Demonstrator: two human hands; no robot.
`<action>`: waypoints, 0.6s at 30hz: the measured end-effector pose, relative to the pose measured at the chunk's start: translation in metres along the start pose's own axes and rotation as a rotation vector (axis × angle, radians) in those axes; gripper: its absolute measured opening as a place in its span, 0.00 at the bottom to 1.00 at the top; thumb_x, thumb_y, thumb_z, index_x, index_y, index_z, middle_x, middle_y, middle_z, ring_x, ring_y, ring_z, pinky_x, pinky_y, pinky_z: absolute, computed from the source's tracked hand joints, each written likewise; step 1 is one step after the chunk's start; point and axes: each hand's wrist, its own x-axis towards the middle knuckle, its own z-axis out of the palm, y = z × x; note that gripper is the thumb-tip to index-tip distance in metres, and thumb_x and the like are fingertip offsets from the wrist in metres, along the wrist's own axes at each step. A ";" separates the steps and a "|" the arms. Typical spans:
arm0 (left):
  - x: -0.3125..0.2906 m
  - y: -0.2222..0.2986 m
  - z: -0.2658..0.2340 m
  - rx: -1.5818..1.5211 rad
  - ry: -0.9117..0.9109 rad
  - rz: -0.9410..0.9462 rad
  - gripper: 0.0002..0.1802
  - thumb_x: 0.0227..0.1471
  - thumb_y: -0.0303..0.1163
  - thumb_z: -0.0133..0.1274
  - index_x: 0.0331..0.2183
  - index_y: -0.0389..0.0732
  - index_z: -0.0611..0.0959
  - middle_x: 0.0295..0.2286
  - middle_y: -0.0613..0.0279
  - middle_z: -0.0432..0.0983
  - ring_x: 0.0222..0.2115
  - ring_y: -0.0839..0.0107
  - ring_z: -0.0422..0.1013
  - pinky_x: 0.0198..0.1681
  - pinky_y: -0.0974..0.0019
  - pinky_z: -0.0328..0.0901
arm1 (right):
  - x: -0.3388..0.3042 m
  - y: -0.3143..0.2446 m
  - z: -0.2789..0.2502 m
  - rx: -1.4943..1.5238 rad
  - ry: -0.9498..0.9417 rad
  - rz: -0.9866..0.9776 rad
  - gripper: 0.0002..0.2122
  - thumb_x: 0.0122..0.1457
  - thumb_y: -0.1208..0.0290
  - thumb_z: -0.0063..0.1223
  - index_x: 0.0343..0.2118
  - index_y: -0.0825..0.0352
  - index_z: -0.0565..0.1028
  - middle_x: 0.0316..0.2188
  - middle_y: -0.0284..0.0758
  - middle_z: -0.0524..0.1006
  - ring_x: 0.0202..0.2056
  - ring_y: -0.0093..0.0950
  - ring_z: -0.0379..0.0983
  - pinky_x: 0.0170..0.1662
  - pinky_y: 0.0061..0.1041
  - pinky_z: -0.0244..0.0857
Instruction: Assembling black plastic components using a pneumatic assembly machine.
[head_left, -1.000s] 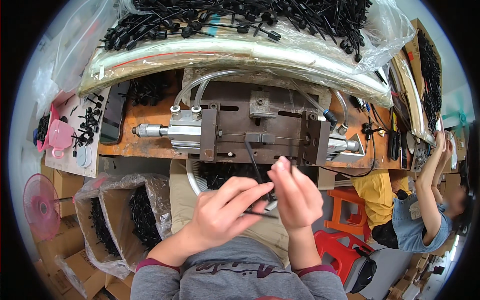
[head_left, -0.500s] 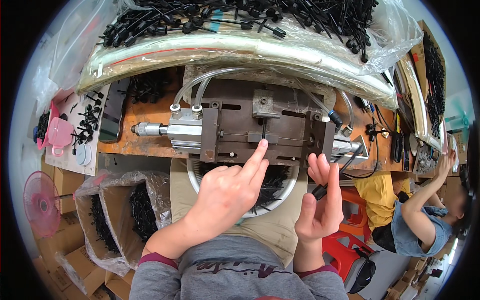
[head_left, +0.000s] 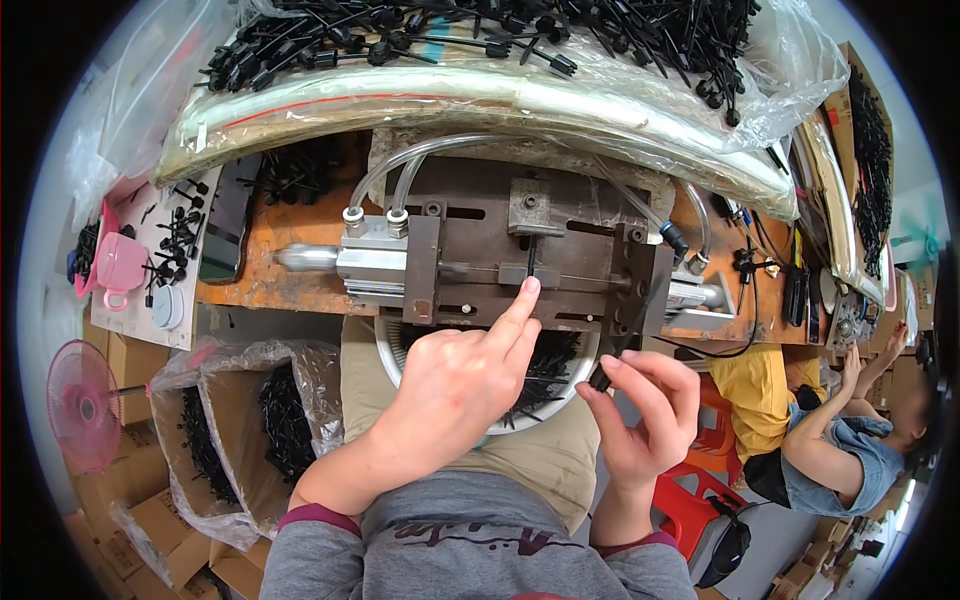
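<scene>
My left hand (head_left: 460,370) reaches over the near edge of a dark metal clamping fixture (head_left: 480,215). Its index finger is stretched out, the tip at the lower end of a thin black rod-like part (head_left: 531,258) that stands in the fixture's middle; whether it touches is hard to tell. The other fingers are partly folded and the thumb is hidden. To the right, my right hand (head_left: 650,415) pinches a black plastic stem piece (head_left: 601,377) between thumb and fingertips, near the fixture's right front corner. The piece's far end is blurred.
Air cylinders (head_left: 372,262) with clear hoses flank the fixture. A white tub (head_left: 388,365) of black parts sits beneath it. Behind, a plastic-covered ledge (head_left: 480,95) bears heaped black parts (head_left: 390,45). Lined boxes (head_left: 235,440) and a pink fan (head_left: 85,405) stand left; a co-worker (head_left: 835,450) sits right.
My right hand has gone from half open, with the black piece against it, to a fingertip pinch. The left cylinder's end is now blurred. My left hand stays nearly still. The co-worker's arms have shifted.
</scene>
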 end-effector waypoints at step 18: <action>-0.042 -0.018 -0.028 -0.828 -0.072 -0.325 0.17 0.48 0.35 0.59 0.37 0.33 0.79 0.33 0.57 0.74 0.31 0.69 0.72 0.33 0.72 0.66 | 0.014 0.010 0.041 -0.207 -0.328 -0.219 0.11 0.44 0.76 0.59 0.34 0.70 0.76 0.46 0.44 0.76 0.24 0.24 0.74 0.30 0.21 0.66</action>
